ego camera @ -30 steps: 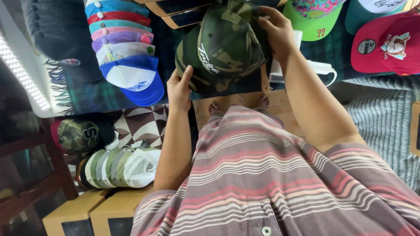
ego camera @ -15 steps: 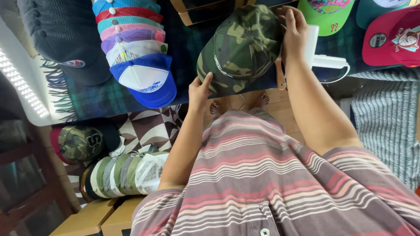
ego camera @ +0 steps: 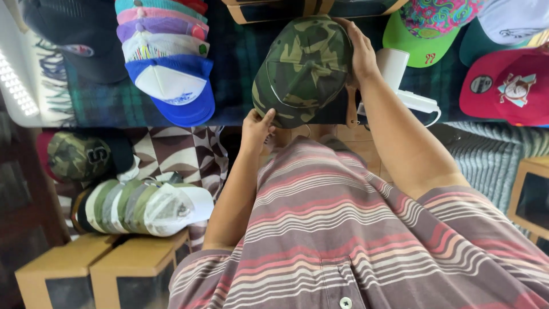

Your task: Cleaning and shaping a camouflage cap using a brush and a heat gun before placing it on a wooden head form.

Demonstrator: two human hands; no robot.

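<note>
A camouflage cap (ego camera: pixel 304 70) is held over the dark plaid table (ego camera: pixel 240 86), crown facing me. My left hand (ego camera: pixel 256 127) pinches its near edge at the lower left. My right hand (ego camera: pixel 359 50) grips its far right side. A white handheld device (ego camera: pixel 400 80) with a cord lies on the table just right of the cap, partly behind my right forearm.
A stack of colourful caps topped by a blue and white one (ego camera: pixel 171 86) lies at the left. Green (ego camera: pixel 420 43) and red (ego camera: pixel 506 86) caps lie at the right. Below the table are a camouflage cap (ego camera: pixel 74 154), nested pale caps (ego camera: pixel 143 206) and cardboard boxes (ego camera: pixel 97 274).
The cap has been turned and tilted so its crown faces me more squarely. My left hand slid along the near edge; the view moved closer.
</note>
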